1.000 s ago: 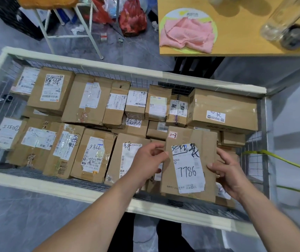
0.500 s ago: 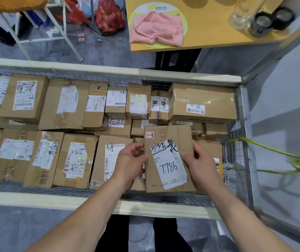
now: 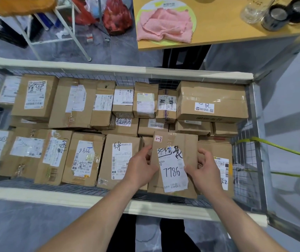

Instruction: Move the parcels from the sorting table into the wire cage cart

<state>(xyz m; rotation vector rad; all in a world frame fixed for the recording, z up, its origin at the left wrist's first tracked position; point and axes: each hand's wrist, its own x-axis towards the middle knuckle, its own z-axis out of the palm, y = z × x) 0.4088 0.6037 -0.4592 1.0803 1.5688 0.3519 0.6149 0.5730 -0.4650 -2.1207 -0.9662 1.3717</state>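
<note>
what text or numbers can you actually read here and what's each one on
"7786": handwritten on the white label of the held parcel, which the left hand and right hand grip.
"1-3": small sticker at that parcel's top left corner.
"8": printed near that label's bottom edge.
Printed lines, barcodes and handwritten scrawls on the other parcels in the cage cart: too small or blurred to read.

The right hand (image 3: 204, 174), which 1.0 s ago touched the parcel (image 3: 174, 160) only at its right edge, now lies further in, thumb on the label (image 3: 172, 170). The left hand (image 3: 140, 170) has slid lower along the left edge. The parcel sits deeper in the cart (image 3: 109, 199), among the other parcels.
</note>
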